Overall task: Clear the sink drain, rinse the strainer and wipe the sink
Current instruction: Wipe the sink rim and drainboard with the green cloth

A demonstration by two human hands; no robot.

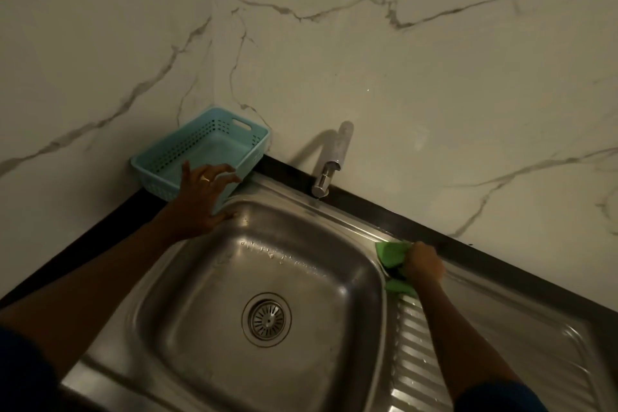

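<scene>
Marble-veined wall (368,60) backs your steel sink (187,278), and the strainer (266,320) sits seated in the drain at the middle of the basin floor, with water beads on the basin's far wall. At 2 o'clock from it, your right hand (424,261) clenches a bunched green cloth (389,251) against the rim's far right corner, beside the ribbed drainboard (411,344). At 11 o'clock, your left hand (200,201) is released, thumb on the rim, fingers spread over the near wall of a pale blue basket (174,150); contact there is unclear. The tap (329,160) stands at 1 o'clock.
</scene>
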